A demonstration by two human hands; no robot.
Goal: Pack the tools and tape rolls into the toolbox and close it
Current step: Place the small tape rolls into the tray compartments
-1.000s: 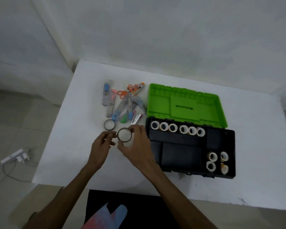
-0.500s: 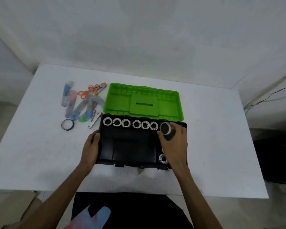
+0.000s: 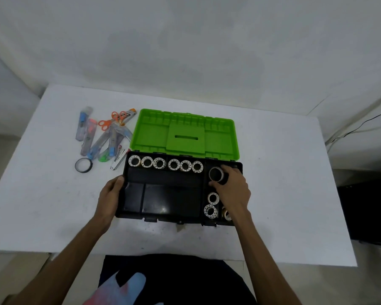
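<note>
Gripping a dark tape roll [image 3: 216, 174] inside the far right compartment of the black toolbox [image 3: 163, 195], the right hand [image 3: 231, 188] curls round it. The left hand [image 3: 111, 195] holds the toolbox's left wall; its green lid [image 3: 185, 134] lies open on the white surface [image 3: 284, 172].

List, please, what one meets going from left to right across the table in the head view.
Loose tape roll → left hand → row of six white rolls → right hand holding a dark tape roll.
</note>
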